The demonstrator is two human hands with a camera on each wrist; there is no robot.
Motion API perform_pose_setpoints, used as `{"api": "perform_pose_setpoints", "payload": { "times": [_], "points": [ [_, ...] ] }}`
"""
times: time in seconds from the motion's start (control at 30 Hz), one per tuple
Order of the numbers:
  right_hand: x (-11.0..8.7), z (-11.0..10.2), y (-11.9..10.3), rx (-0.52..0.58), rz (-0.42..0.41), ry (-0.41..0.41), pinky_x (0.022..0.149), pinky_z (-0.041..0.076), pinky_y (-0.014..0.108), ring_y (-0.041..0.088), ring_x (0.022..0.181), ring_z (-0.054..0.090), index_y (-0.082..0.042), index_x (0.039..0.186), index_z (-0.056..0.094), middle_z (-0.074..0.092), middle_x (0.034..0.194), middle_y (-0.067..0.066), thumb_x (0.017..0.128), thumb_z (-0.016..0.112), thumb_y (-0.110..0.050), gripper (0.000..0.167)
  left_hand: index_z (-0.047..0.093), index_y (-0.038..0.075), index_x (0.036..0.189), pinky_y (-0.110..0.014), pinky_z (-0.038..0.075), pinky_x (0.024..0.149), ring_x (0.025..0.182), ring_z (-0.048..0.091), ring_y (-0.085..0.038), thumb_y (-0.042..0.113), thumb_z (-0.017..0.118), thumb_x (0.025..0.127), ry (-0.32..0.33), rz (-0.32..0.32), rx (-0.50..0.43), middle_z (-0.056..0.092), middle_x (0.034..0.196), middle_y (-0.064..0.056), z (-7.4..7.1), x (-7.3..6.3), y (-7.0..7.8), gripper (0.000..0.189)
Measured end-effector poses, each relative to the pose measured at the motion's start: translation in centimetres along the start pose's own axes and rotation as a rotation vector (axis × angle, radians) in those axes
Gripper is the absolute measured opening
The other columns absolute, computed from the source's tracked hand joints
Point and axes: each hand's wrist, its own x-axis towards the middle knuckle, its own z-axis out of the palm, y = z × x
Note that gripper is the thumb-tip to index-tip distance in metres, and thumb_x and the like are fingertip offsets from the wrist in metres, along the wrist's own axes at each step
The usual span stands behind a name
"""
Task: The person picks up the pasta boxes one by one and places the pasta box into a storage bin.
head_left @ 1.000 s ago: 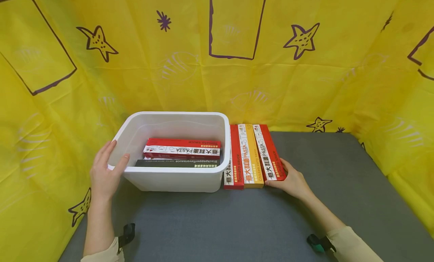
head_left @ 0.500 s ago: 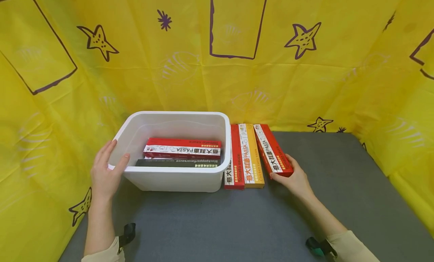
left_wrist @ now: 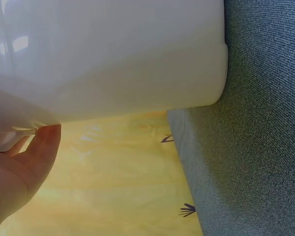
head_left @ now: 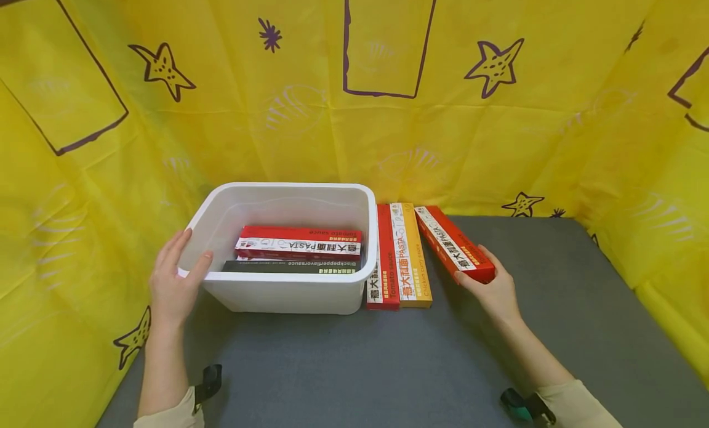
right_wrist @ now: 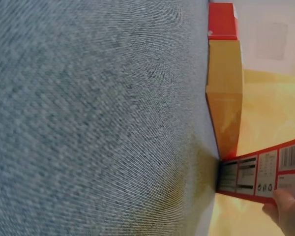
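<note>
My left hand [head_left: 174, 279] grips the left rim of a white plastic bin [head_left: 282, 295], thumb over the edge; in the left wrist view its fingers [left_wrist: 44, 147] curl at the rim. Inside the bin lie a red tomato sauce pasta box [head_left: 299, 233] and a dark black pepper one [head_left: 288, 266]. My right hand [head_left: 495, 289] holds the near end of another red pasta box [head_left: 451, 240], tilted with that end raised off the table. The right wrist view shows the box's side [right_wrist: 260, 172] with its barcode, and its far end low near the cloth.
A red pasta box [head_left: 388, 262] and a yellow chicken curry box [head_left: 412, 255] lie side by side against the bin's right. Grey cloth covers the table [head_left: 332, 366]. Yellow printed curtains [head_left: 410, 126] stand behind and at both sides.
My right hand has raised the near end of the red pasta box and swung it to the right, away from the yellow box. My left hand stays on the bin.
</note>
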Motion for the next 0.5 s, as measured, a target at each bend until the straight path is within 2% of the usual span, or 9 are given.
{"api": "perform_pose_setpoints", "payload": {
  "times": [0.27, 0.5],
  "points": [
    [-0.15, -0.31, -0.28, 0.171, -0.006, 0.087, 0.075, 0.048, 0.010, 0.009, 0.102, 0.052, -0.009, 0.148, 0.041, 0.050, 0.137, 0.013, 0.085, 0.073, -0.010, 0.071, 0.051, 0.013, 0.143, -0.063, 0.027, 0.107, 0.133, 0.039, -0.037, 0.025, 0.065, 0.090, -0.005, -0.005, 0.002, 0.044, 0.148, -0.012, 0.07, -0.04, -0.06, 0.056],
    [-0.36, -0.86, -0.73, 0.333, 0.008, 0.151, 0.076, 0.049, 0.011, 0.013, 0.105, 0.051, -0.006, 0.143, 0.046, 0.050, 0.132, 0.007, 0.086, 0.070, -0.003, 0.062, 0.051, 0.013, 0.143, -0.063, 0.027, 0.107, 0.133, 0.039, -0.037, 0.025, 0.064, 0.090, 0.000, -0.006, -0.001, 0.045, 0.148, -0.012, 0.06, -0.08, -0.01, 0.056]
  ]
}}
